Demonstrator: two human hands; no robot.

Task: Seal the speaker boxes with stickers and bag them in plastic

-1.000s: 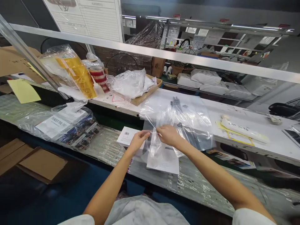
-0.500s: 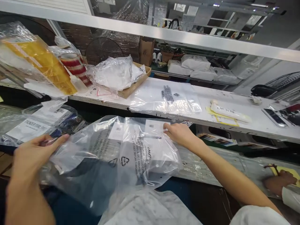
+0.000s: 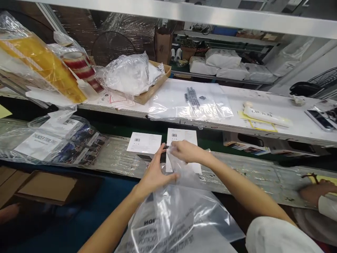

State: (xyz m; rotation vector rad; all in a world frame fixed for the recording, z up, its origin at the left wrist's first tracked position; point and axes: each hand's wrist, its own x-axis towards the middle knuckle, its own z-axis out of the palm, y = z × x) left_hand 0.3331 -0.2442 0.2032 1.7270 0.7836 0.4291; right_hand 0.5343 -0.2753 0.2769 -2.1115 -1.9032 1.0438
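Observation:
My right hand (image 3: pixel 185 151) pinches the mouth of a clear plastic bag (image 3: pixel 181 218) over a white card (image 3: pixel 182 135) that lies on the foil-covered belt (image 3: pixel 118 161). My left hand (image 3: pixel 154 172) grips the same bag edge between thumb and straight fingers, just left of the right hand. The bag trails back toward me, with printed warning text on it. A second white card (image 3: pixel 144 142) with a barcode lies flat just left of my hands. Something dark shows between the two cards, mostly hidden.
A stack of clear bags (image 3: pixel 191 103) lies on the white shelf (image 3: pixel 263 130) behind. A cardboard tray (image 3: pixel 155 86) with wrapped white goods, a yellow roll (image 3: pixel 44 66) and bagged leaflets (image 3: pixel 47 140) sit left. Another person's hand (image 3: pixel 313 193) rests far right.
The bag, spread wide between my hands before, has dropped toward me. My left hand has swung from the far left back to the centre beside my right hand at the card.

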